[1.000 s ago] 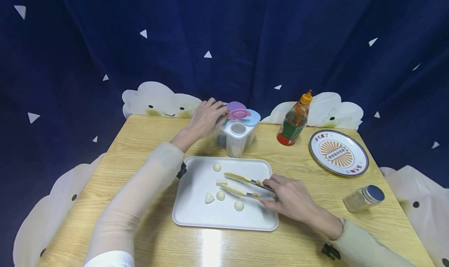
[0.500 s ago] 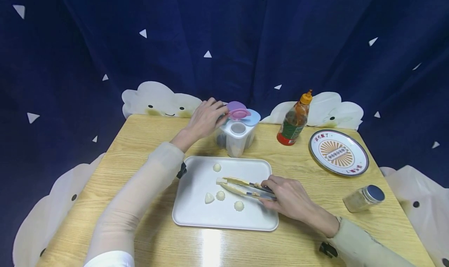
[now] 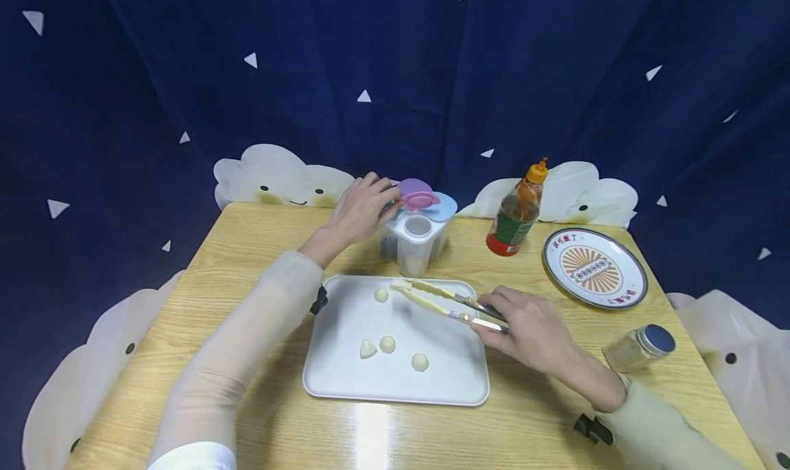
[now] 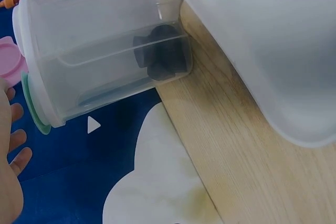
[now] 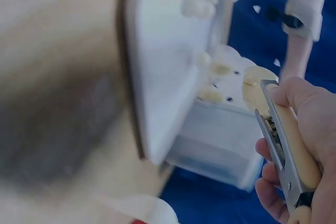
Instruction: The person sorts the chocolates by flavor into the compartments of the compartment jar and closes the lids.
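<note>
Aloft, pointing toward ten o'clock: yellow-and-steel tongs, a pale block between the tips. At twelve o'clock from those, upright: a translucent multi-compartment container, pink lid raised behind its open front mouth.

Head view: I am receiving bright light; glare is whitening the table, soft shadow lying beneath the tongs. Left wrist: running dimmer. Right wrist: blur is smearing the tray.

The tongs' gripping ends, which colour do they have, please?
Pale yellow: the tongs' gripping ends show best in the head view.
</note>
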The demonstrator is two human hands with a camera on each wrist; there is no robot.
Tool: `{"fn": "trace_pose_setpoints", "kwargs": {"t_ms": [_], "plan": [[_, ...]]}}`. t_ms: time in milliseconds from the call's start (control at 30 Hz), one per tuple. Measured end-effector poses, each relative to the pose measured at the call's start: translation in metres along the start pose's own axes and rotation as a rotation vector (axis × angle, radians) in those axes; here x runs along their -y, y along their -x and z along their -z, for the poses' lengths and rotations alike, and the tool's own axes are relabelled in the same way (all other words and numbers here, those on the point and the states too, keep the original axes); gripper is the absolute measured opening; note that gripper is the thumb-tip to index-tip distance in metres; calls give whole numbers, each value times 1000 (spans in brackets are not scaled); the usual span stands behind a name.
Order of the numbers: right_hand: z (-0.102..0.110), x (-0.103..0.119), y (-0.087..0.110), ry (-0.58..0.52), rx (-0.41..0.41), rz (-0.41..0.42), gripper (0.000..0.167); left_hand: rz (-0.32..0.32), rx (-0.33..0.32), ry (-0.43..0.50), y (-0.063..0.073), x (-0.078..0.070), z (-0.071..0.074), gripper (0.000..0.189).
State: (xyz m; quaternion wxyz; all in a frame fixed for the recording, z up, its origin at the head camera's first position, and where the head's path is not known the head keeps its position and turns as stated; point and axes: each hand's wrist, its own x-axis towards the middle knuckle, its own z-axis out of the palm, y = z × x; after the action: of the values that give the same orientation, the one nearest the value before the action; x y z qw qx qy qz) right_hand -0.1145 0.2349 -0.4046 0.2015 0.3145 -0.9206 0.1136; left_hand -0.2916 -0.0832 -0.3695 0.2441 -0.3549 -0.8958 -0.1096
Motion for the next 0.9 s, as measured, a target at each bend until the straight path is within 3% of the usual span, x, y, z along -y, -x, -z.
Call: {"fn": "trace_pose_setpoints", "kwargs": {"t_ms": [200, 367, 633, 900], "plan": [[23, -15, -18, 10, -96, -22, 37, -5, -12, 4, 0, 1, -1, 18], [38, -26, -35, 27, -125, -65, 41, -8, -13, -4, 1, 2, -1, 18], [43, -35, -54, 45, -89, -96, 40, 1, 5, -4, 0, 2, -2, 19], [42, -38, -57, 51, -40, -113, 41, 6, 8, 5, 0, 2, -2, 19]]}}
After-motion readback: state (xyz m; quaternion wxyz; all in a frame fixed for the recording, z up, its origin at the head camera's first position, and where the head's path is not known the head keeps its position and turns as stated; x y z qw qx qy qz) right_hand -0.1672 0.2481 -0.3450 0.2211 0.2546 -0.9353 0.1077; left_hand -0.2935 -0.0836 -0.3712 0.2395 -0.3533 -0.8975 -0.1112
